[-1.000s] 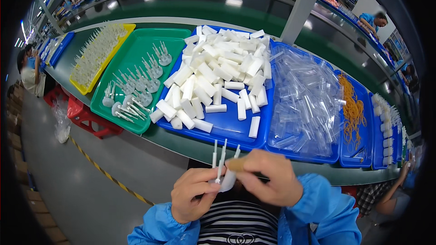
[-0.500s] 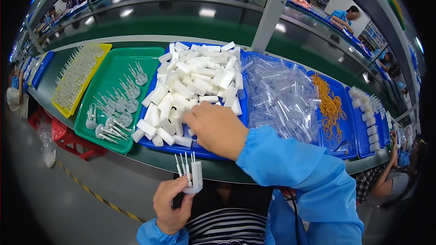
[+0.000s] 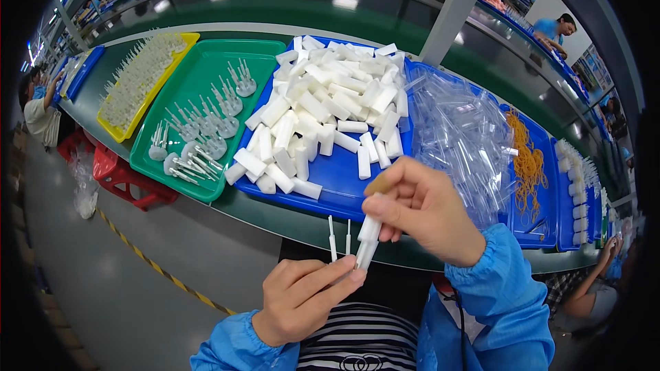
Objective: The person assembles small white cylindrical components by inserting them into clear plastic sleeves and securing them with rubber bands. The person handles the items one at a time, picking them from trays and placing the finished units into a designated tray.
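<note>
My left hand is closed around a pronged piece with thin white rods sticking up; the fingers hide its base. A white block, which looks like foam, stands on the piece beside the bare rods. Just above, my right hand pinches another white block between thumb and fingers, its lower end at the piece. Whether a rod has entered this block I cannot tell. Beyond the hands, a heap of similar white blocks fills much of a blue tray.
Left of it lie a green tray with several pronged pieces and a yellow tray full of more. Rightward are clear plastic sleeves, yellow-orange rubber bands and white assembled pieces. A metal post rises behind; people work farther off.
My right hand has left the heap with a white block and come down to the piece in my left hand. The left hand has moved right, and the view has shifted.
</note>
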Demonstrator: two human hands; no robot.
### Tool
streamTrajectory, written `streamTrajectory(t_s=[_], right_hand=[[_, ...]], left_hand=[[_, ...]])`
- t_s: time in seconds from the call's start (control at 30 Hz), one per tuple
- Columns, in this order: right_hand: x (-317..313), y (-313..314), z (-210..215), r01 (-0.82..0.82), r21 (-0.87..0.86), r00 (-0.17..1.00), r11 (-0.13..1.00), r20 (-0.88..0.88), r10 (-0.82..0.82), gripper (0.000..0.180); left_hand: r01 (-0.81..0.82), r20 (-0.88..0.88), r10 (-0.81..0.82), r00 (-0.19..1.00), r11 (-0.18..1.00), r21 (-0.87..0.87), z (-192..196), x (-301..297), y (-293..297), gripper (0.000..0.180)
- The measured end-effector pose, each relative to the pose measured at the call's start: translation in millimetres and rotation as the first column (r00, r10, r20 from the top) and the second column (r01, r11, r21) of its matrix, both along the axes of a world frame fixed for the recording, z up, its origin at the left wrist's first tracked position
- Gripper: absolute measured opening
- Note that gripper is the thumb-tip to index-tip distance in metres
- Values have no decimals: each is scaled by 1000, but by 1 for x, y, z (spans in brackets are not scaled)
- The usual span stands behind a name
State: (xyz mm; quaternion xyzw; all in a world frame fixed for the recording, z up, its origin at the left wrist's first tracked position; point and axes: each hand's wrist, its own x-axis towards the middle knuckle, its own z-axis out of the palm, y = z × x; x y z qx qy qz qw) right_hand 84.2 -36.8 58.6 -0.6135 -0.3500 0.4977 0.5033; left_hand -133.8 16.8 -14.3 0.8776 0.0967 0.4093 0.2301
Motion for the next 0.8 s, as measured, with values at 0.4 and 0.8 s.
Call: streamTrajectory(t_s=[0.4,0.8], right_hand=[[-8,-10,-10,-209,278,926,937,363,99,15],[0,26,-22,-142,223,597,964,796,-96,25]], left_hand=[[-43,91,54,994,992,-122,-18,-2,-5,38],[-67,103,109,989,935,-347,-28,-4,2,40]])
